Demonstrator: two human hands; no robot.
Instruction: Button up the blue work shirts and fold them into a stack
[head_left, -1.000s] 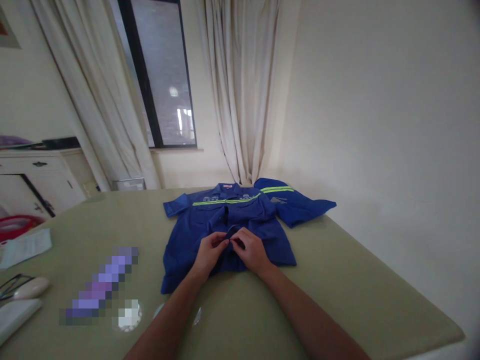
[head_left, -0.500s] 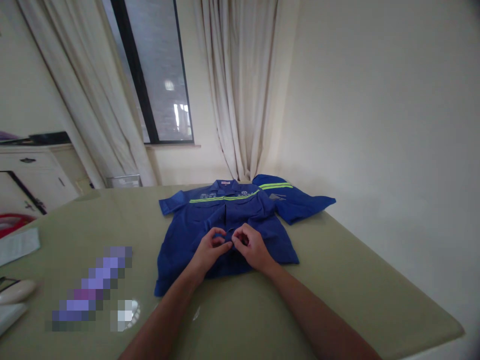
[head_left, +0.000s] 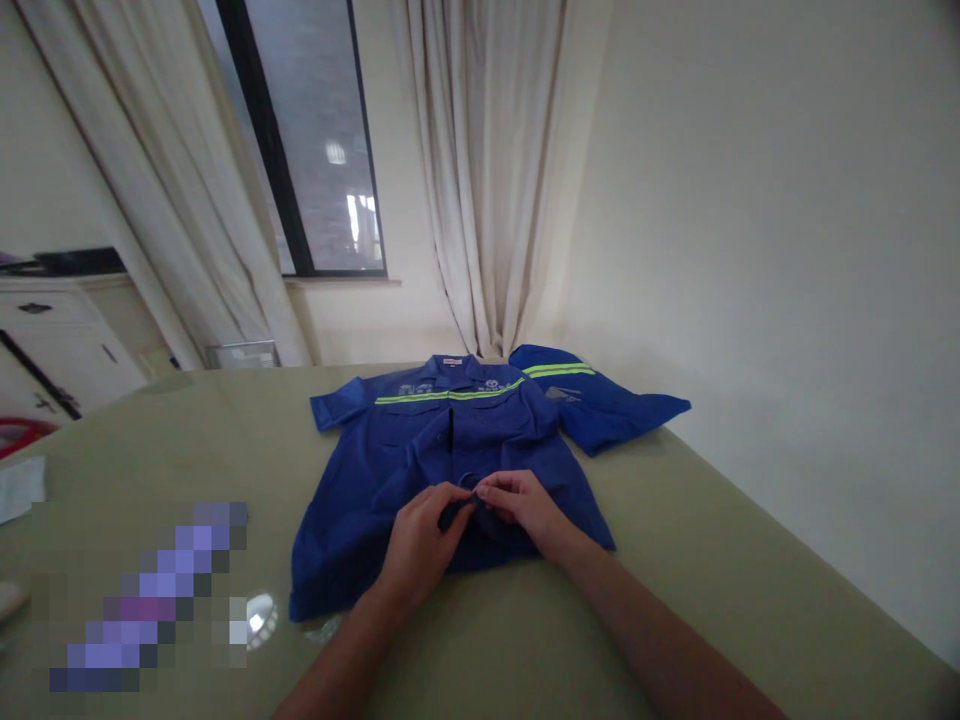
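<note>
A blue short-sleeved work shirt [head_left: 405, 450] lies spread front up on the table, its collar away from me and a yellow-green stripe across the chest. At the lower front opening, my left hand [head_left: 427, 530] pinches the fabric between thumb and forefinger. My right hand [head_left: 525, 505] pinches the fabric right beside it, the fingertips of both hands nearly touching. Cloth is bunched and slightly raised there. Whether a button sits between the fingers is hidden.
A second blue garment [head_left: 622, 410] with the same stripe lies at the back right, against the shirt. The pale green table [head_left: 750, 600] meets the wall on the right. A blurred-out purple item [head_left: 165, 590] and a shiny round object [head_left: 261, 620] lie on the left.
Both hands have shifted slightly toward me along the shirt front and come closer together. The left fingers have closed from a looser curl into a pinch. The view has moved a little.
</note>
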